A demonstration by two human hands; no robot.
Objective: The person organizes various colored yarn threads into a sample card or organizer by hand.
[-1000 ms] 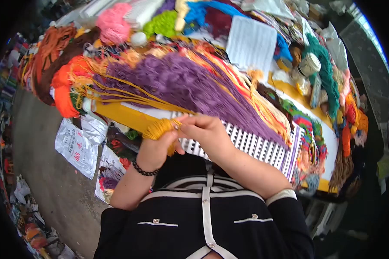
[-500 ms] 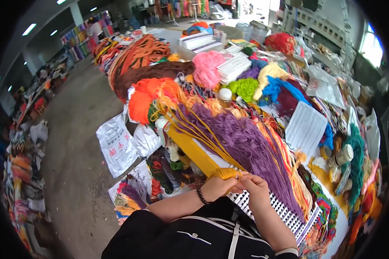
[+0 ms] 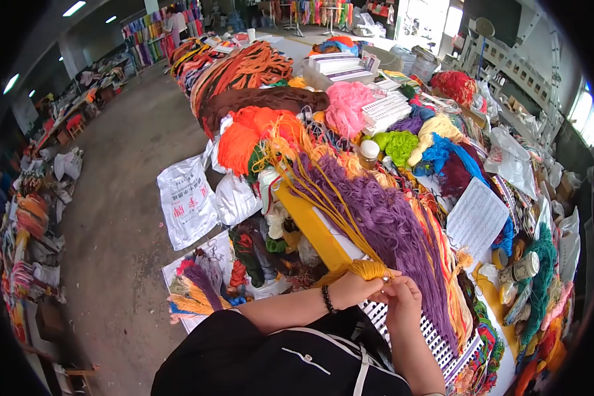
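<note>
In the head view, low centre-right, our left hand (image 3: 353, 288) clasps the yellow yarn bundle (image 3: 369, 268) while our right hand (image 3: 402, 300) pinches its strands over the white grid (image 3: 435, 340); we judge it best to hold them taut, clear of the purple yarn (image 3: 383, 218).

Bright daylight from right windows; ceiling lamps; fisheye-warped, dark corners.

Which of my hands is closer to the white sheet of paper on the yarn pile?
Right. Your right hand lies below and left of the white paper sheet, with the purple yarn between them. Your left hand, holding the yellow yarn bundle, is farther left still.
</note>
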